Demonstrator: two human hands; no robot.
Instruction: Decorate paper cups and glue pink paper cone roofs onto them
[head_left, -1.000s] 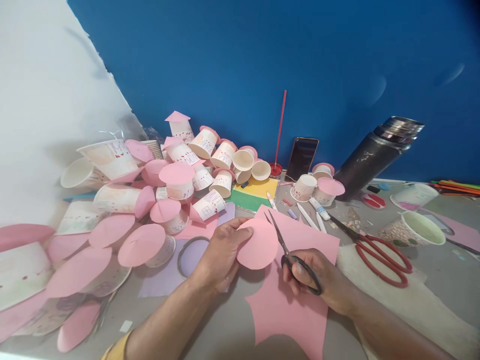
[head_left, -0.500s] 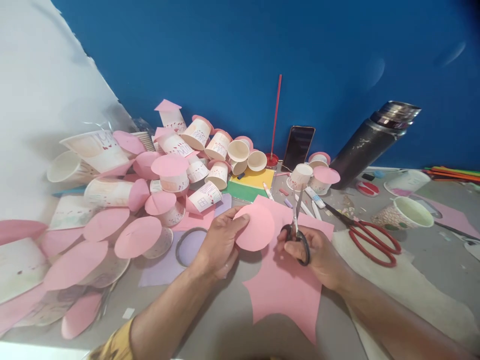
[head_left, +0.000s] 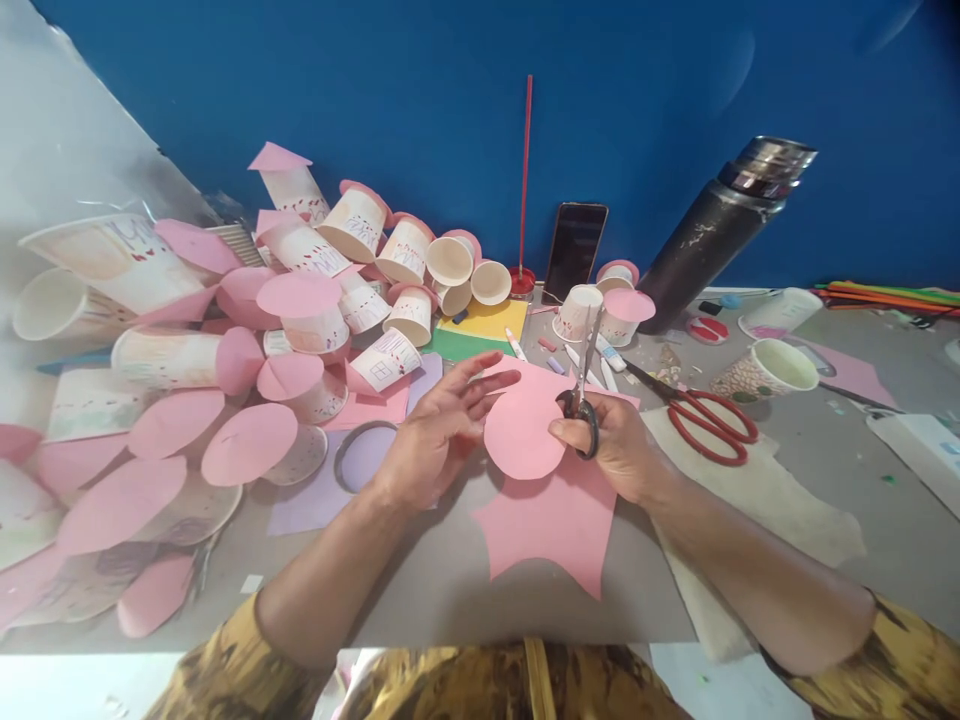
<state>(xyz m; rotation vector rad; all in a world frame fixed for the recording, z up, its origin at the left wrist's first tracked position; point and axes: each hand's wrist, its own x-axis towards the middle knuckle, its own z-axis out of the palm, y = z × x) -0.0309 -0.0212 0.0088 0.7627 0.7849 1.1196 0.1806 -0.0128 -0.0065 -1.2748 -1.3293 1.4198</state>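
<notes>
My right hand [head_left: 616, 440] is closed around small black-handled scissors [head_left: 583, 385], their blades pointing up. Its thumb also pinches the right edge of a round pink paper disc [head_left: 525, 432]. Just left of the disc, my left hand [head_left: 442, 425] is open with its fingers spread; whether a fingertip touches the rim I cannot tell. Beneath the disc lies a pink sheet [head_left: 551, 530] with curved cut-outs along its edge.
Paper cups with pink paper tops [head_left: 300, 310] crowd the left side. Red-handled scissors [head_left: 712, 425] rest on a pale cloth-like sheet [head_left: 757, 520] at right. A dark flask [head_left: 705, 240], a phone [head_left: 576, 250] and a red stick [head_left: 526, 180] stand by the blue wall.
My left hand has let go of the pink disc and spread its fingers. The disc is now held at its right edge by my right hand, alongside the scissors. The view has tilted down.
</notes>
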